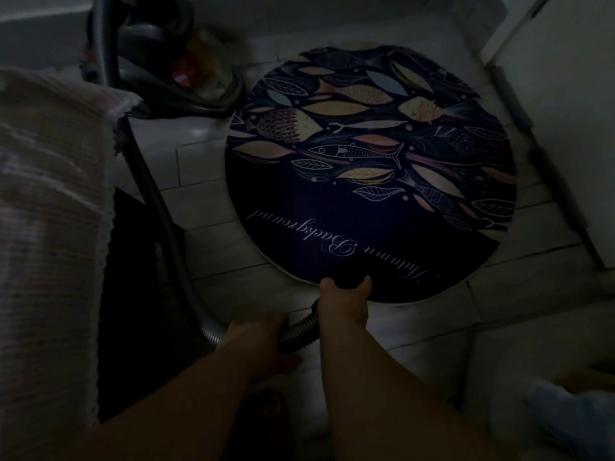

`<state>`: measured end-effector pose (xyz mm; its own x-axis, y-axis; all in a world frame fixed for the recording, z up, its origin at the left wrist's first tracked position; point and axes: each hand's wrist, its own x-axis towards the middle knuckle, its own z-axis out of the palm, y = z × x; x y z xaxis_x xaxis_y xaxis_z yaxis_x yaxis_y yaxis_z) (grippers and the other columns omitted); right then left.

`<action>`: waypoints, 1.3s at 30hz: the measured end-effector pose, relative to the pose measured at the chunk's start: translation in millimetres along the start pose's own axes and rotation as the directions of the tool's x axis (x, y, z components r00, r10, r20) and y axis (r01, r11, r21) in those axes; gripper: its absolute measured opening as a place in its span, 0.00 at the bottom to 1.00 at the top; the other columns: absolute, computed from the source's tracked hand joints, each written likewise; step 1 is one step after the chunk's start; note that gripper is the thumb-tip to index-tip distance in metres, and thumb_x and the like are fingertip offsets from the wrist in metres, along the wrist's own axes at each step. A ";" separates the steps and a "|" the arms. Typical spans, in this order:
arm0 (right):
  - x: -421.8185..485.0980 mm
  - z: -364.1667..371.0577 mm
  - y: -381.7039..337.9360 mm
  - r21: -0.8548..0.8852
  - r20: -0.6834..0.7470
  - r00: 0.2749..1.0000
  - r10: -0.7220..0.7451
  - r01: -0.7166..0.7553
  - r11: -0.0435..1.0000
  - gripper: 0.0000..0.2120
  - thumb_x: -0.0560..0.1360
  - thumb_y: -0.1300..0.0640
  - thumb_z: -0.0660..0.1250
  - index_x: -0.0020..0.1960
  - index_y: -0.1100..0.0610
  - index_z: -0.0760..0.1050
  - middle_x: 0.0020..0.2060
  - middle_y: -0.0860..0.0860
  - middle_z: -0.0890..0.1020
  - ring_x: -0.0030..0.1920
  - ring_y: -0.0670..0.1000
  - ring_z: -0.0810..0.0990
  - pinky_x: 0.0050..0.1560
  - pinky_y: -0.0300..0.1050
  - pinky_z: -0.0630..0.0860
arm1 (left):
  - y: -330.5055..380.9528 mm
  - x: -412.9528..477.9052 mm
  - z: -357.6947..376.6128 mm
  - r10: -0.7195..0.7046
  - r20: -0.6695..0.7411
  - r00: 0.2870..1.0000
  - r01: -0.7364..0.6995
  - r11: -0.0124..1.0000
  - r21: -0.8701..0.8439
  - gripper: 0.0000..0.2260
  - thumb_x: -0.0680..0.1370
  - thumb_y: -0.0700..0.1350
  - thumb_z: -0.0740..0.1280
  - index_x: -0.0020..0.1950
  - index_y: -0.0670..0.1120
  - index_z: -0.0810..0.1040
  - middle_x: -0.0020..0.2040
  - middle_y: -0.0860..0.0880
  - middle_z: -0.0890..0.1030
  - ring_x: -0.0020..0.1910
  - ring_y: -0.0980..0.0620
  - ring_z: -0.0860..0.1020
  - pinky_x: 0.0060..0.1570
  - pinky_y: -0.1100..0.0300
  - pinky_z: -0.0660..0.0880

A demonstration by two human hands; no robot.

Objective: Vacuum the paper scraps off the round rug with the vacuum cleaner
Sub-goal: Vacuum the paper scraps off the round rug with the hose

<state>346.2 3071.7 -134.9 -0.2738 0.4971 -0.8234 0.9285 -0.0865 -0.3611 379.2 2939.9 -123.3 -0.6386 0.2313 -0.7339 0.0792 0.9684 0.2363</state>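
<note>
2 hands work the ribbed hose point(299, 329) of the vacuum cleaner point(173, 61). The right hand point(344, 299) wraps around its dark nozzle end point(347, 276), which sits at the near edge of the round rug point(366, 144), and the left hand point(256, 337) grips the hose just behind. The hose looks light and bendy, so a hold near the tip should steer it best. The thin rug may lift or slide on the tiled floor point(206, 168) under suction. In this dim light, no paper scraps can be made out.
</note>
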 end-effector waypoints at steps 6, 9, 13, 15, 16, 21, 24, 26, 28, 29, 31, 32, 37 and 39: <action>-2.5 -2.2 -7.9 0.021 -0.008 1.000 0.008 -0.007 1.000 0.41 0.77 0.51 0.65 0.79 0.46 0.41 0.69 0.59 0.71 0.59 0.61 0.76 0.57 0.57 0.76 | 8.8 0.2 -10.8 0.028 -0.034 0.999 -0.030 0.998 -0.058 0.18 0.72 0.60 0.66 0.59 0.56 0.72 0.55 0.53 0.79 0.53 0.52 0.78 0.44 0.62 0.70; -3.8 -4.7 -13.4 0.043 -0.011 1.000 0.017 -0.017 0.999 0.41 0.77 0.51 0.65 0.80 0.46 0.42 0.68 0.59 0.72 0.59 0.61 0.76 0.58 0.58 0.76 | 11.4 1.6 -17.9 0.026 -0.001 1.000 -0.026 0.998 -0.062 0.18 0.72 0.59 0.66 0.60 0.55 0.72 0.55 0.53 0.79 0.54 0.52 0.78 0.47 0.61 0.72; -11.3 -6.0 -19.2 0.050 -0.011 1.000 0.017 -0.016 0.999 0.41 0.77 0.51 0.65 0.80 0.47 0.42 0.67 0.59 0.73 0.57 0.60 0.77 0.57 0.57 0.76 | 10.9 -1.4 -28.7 0.019 0.010 1.000 -0.018 0.997 -0.079 0.15 0.71 0.57 0.67 0.55 0.56 0.73 0.53 0.53 0.80 0.52 0.52 0.79 0.43 0.62 0.69; -16.4 -6.1 -21.9 0.069 -0.008 1.000 0.014 -0.014 0.998 0.41 0.77 0.51 0.64 0.80 0.47 0.42 0.68 0.59 0.73 0.58 0.60 0.77 0.58 0.57 0.76 | 9.9 -4.2 -34.2 0.012 0.020 1.000 -0.011 0.997 -0.076 0.15 0.71 0.57 0.66 0.56 0.56 0.73 0.54 0.53 0.80 0.52 0.52 0.79 0.43 0.63 0.69; -19.5 -6.1 -23.3 0.082 -0.007 1.000 0.013 -0.012 0.997 0.41 0.77 0.51 0.64 0.80 0.47 0.42 0.68 0.58 0.73 0.58 0.60 0.77 0.58 0.58 0.76 | 8.8 -6.5 -36.7 0.008 0.020 1.000 -0.007 0.997 -0.077 0.15 0.71 0.56 0.66 0.56 0.55 0.73 0.53 0.53 0.80 0.52 0.52 0.79 0.43 0.63 0.68; -28.4 -12.0 -15.2 0.150 -0.028 0.998 0.048 -0.043 0.988 0.39 0.78 0.53 0.65 0.80 0.50 0.43 0.68 0.60 0.72 0.61 0.61 0.75 0.60 0.57 0.74 | 8.2 -14.6 -43.1 0.041 0.075 0.996 -0.038 0.998 -0.047 0.15 0.71 0.56 0.67 0.56 0.54 0.74 0.54 0.52 0.80 0.54 0.51 0.78 0.46 0.60 0.71; -29.3 -20.8 -6.1 0.202 -0.058 0.997 0.052 -0.039 0.979 0.40 0.78 0.54 0.66 0.80 0.51 0.43 0.70 0.59 0.70 0.62 0.62 0.75 0.60 0.55 0.73 | 12.9 -14.4 -39.6 0.080 0.115 0.990 -0.079 0.997 -0.013 0.17 0.72 0.56 0.66 0.59 0.54 0.73 0.57 0.51 0.79 0.56 0.50 0.77 0.49 0.59 0.71; -28.4 -25.7 -4.0 0.202 -0.072 0.997 0.017 -0.002 0.979 0.41 0.77 0.55 0.66 0.80 0.50 0.43 0.69 0.58 0.71 0.60 0.60 0.76 0.56 0.53 0.73 | 18.0 -11.9 -36.8 0.087 0.120 0.989 -0.087 0.996 -0.011 0.17 0.72 0.56 0.66 0.59 0.54 0.73 0.57 0.52 0.79 0.56 0.51 0.77 0.47 0.60 0.70; -23.4 -30.0 -4.7 0.200 -0.070 0.997 -0.034 0.047 0.979 0.40 0.77 0.55 0.66 0.80 0.49 0.43 0.69 0.58 0.72 0.57 0.59 0.76 0.52 0.50 0.73 | 23.5 -7.7 -33.8 0.091 0.104 0.990 -0.088 0.995 -0.039 0.15 0.73 0.54 0.66 0.58 0.53 0.73 0.55 0.52 0.79 0.53 0.52 0.78 0.45 0.61 0.69; -20.5 -31.7 -6.0 0.199 -0.059 0.997 -0.053 0.064 0.978 0.40 0.77 0.55 0.65 0.80 0.48 0.43 0.69 0.57 0.72 0.56 0.58 0.76 0.51 0.49 0.73 | 25.3 -6.1 -32.8 0.092 0.098 0.991 -0.087 0.994 -0.061 0.14 0.73 0.54 0.66 0.57 0.53 0.73 0.54 0.52 0.80 0.52 0.53 0.78 0.44 0.62 0.69; -14.1 -32.8 -9.0 0.206 -0.032 0.997 -0.076 0.081 0.975 0.40 0.77 0.55 0.66 0.80 0.48 0.43 0.69 0.57 0.71 0.52 0.55 0.75 0.49 0.48 0.72 | 27.2 -2.4 -30.8 0.088 0.070 0.994 -0.081 0.992 -0.092 0.14 0.73 0.54 0.66 0.56 0.52 0.73 0.53 0.52 0.80 0.51 0.53 0.77 0.44 0.62 0.69; -11.5 -32.1 -11.0 0.211 -0.018 0.996 -0.082 0.084 0.974 0.40 0.77 0.55 0.66 0.80 0.48 0.44 0.69 0.57 0.71 0.52 0.54 0.74 0.49 0.47 0.72 | 26.8 -0.2 -30.1 0.086 0.053 0.995 -0.081 0.992 -0.095 0.13 0.73 0.54 0.66 0.55 0.52 0.73 0.53 0.52 0.79 0.51 0.52 0.78 0.44 0.62 0.69; 0.5 -16.3 -19.7 0.197 0.050 0.994 -0.099 0.088 0.977 0.41 0.76 0.55 0.66 0.80 0.46 0.44 0.70 0.57 0.69 0.49 0.53 0.72 0.46 0.47 0.72 | 18.2 11.6 -25.6 0.041 0.032 0.999 -0.038 0.994 -0.100 0.14 0.73 0.56 0.65 0.55 0.51 0.73 0.52 0.51 0.80 0.51 0.51 0.78 0.44 0.61 0.70; 6.6 -6.9 -22.7 0.194 0.086 0.991 -0.104 0.085 0.977 0.41 0.76 0.55 0.66 0.80 0.45 0.44 0.69 0.57 0.70 0.47 0.52 0.72 0.45 0.48 0.73 | 13.2 17.4 -25.0 0.005 0.032 0.999 -0.001 0.994 -0.113 0.14 0.73 0.55 0.65 0.56 0.51 0.73 0.52 0.50 0.80 0.52 0.50 0.78 0.46 0.60 0.72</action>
<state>325.1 3082.8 -129.1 -0.3894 0.4269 -0.8162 0.8352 -0.2099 -0.5083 349.9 2954.4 -117.1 -0.6133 0.2391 -0.7527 -0.0067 0.9515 0.3077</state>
